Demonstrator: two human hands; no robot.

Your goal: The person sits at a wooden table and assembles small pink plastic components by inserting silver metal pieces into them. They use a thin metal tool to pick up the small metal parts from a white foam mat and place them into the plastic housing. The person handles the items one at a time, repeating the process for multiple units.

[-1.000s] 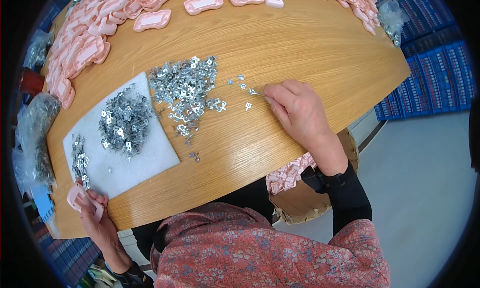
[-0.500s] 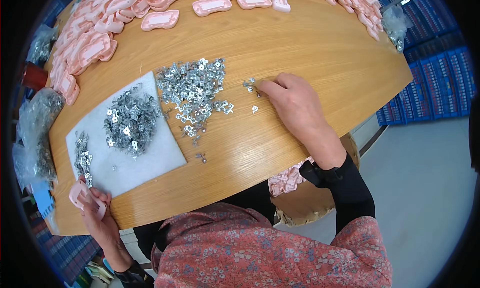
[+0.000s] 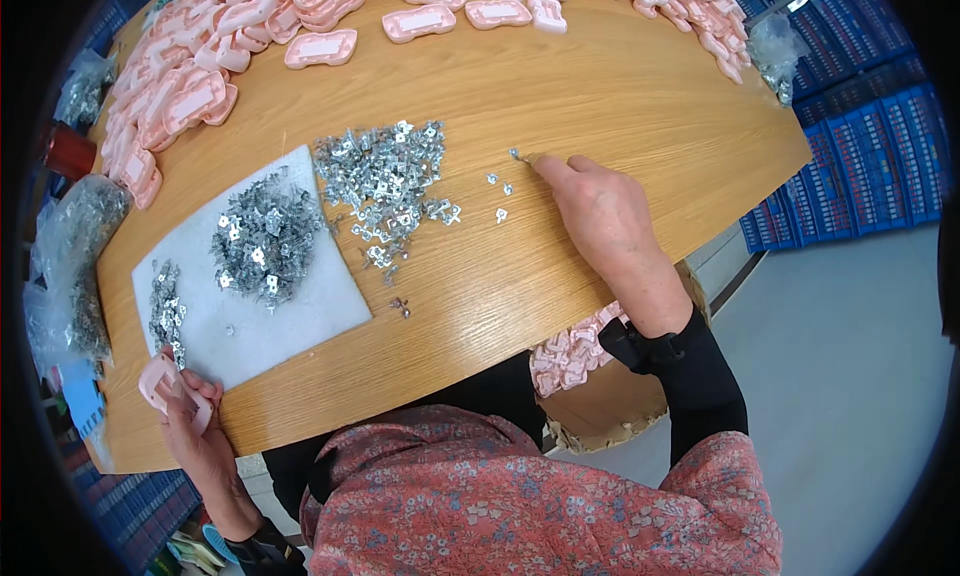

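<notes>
Low at left, gripping a pale pink moulded plastic shell (image 3: 158,379) in the left hand (image 3: 195,438), with fingers wrapped snugly round its lower half, just beside a white fibrous pad (image 3: 310,328). Below the near edge of a light-brown wooden table (image 3: 450,296), see a ragged-edged brown cardboard box (image 3: 600,423) with pink plastic pieces (image 3: 563,364) inside. Up onto the pad, to a dense heap of small silvery metal clips (image 3: 262,241). Out across the wood now, reaching with the right hand (image 3: 605,211), with bent index finger and thumb close together, right at a single silvery clip (image 3: 514,153); cannot tell whether pinched or just touched. On to clear plastic bags (image 3: 80,226) at left, with metal bits inside, then far-off pink shells (image 3: 195,101), and blue boxes (image 3: 860,166) with printing too small to read.
</notes>
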